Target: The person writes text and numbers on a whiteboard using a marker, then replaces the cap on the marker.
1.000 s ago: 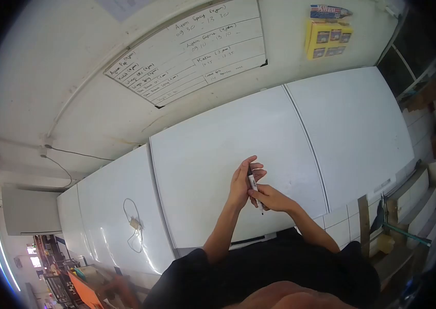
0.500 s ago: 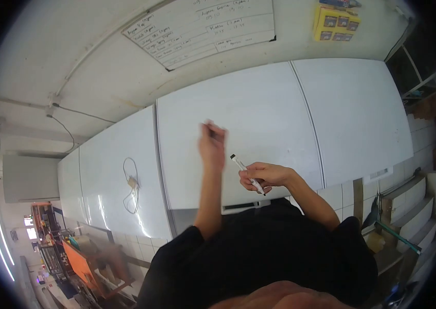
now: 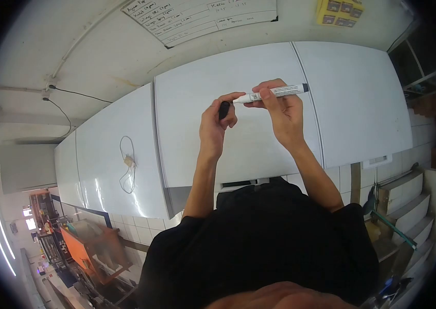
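My right hand (image 3: 285, 114) grips a white marker (image 3: 286, 90) with a dark end pointing right, its tip toward the left. Between the fingers of my left hand (image 3: 212, 129) is a black marker cap (image 3: 224, 109), close beside the marker's tip. Whether tip and cap touch I cannot tell. Both hands are raised over a white freezer lid (image 3: 187, 165).
A whiteboard (image 3: 218, 26) with handwriting hangs on the wall, near a yellow poster (image 3: 340, 13). A cable with a plug (image 3: 129, 161) lies on the left lid. Orange equipment (image 3: 81, 252) stands lower left, steps (image 3: 406, 206) at right.
My right hand has moved up, and the marker has swung from steeply slanted to nearly level. My left hand has come closer to it, with the cap now clearly visible.
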The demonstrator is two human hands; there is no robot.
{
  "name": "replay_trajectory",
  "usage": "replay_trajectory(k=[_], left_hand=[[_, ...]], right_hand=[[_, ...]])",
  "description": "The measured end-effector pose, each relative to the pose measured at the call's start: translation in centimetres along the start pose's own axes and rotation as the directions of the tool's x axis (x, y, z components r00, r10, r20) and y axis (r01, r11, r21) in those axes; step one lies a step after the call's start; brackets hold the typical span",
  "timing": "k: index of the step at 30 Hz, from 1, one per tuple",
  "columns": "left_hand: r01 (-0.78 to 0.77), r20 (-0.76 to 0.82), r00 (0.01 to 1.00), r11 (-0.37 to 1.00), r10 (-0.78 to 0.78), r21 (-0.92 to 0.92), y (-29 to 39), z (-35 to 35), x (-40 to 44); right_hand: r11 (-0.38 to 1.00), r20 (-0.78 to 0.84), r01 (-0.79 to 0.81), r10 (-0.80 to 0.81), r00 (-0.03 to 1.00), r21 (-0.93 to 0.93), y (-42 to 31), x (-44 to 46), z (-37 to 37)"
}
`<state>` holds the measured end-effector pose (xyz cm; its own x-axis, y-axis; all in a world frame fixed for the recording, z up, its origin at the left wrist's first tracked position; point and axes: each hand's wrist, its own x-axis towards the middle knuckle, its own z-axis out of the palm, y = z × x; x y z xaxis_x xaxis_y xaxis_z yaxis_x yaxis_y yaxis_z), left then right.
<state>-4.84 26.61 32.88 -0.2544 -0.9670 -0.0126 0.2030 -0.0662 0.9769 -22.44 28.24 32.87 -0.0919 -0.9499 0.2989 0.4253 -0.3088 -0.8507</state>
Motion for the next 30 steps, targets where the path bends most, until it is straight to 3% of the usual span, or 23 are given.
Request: replay_trajectory(k=[3,6,9,12,19,27,30], left_hand=[[-0.031,0.046,0.999,0.999,0.029,0.042,-0.3,-0.4,-0.1],[0.037,0.104,0.994,0.976,-0.015,-0.213,-0.8,-0.9,0.3],[-0.003,0.052,0.998,0.878,0.032,-0.479,-1.8,-0.7,0.6],[-0.021,-0.079,0.996,0.776,-0.038,-0.631,-2.4,-0.6,0.9],[0.030,-0.118,0.985,0.799,-0.126,-0.601,-1.7,1.5,1.1],[0.058,-0.089,0.987,0.807,-0.136,-0.588,-1.9,2.4,1.4],[-0.011,-0.191,0.973,0.799,-0.131,-0.601,-2.3,3.6,1.4]], right_hand=[[1.000,0.006,-0.001,0.001,1.000,-0.003,0.1,0.2,-0.1],[1.000,-0.022,0.000,0.000,1.000,0.012,0.3,0.0,-0.2],[0.999,-0.053,0.043,-0.043,0.998,-0.004,1.1,-0.7,0.0],[0.991,-0.057,0.104,-0.109,0.992,-0.089,1.9,-1.3,0.2],[0.915,-0.026,0.202,-0.226,0.974,-0.350,3.1,-0.9,0.0],[0.884,-0.017,0.214,-0.243,0.970,-0.415,3.4,-0.8,-0.6],[0.820,0.034,0.313,-0.339,0.940,-0.480,3.9,-0.4,-0.5]])
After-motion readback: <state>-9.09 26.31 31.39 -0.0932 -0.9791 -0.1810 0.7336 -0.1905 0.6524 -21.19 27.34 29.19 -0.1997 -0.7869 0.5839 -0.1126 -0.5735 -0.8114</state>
